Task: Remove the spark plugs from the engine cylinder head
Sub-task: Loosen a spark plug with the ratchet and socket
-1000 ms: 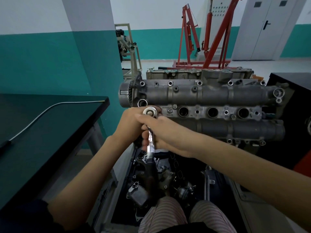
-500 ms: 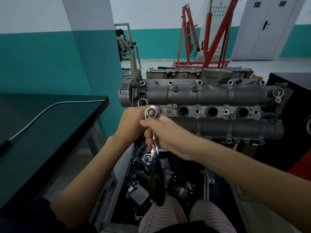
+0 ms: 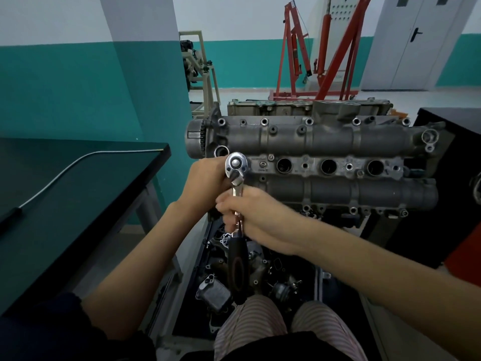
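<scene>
At the grey cast-metal cylinder head [image 3: 325,144], its leftmost well, the right hand [image 3: 255,217] grips the chrome ratchet wrench [image 3: 236,194]; the left hand [image 3: 205,178] cups its head, grip apparently closed.

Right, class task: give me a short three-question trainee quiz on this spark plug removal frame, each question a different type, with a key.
1. True or false: the ratchet wrench sits over the leftmost plug position on the cylinder head.
2. Multiple choice: where does the right hand grip the ratchet? A) on the round head B) on the metal shaft just above the black handle C) at the very end of the black handle
3. Fill in: to the right of the ratchet head, ___ spark plug wells stand open in a row.

Key
1. True.
2. B; the left hand rests beside the ratchet head.
3. Three.
</scene>
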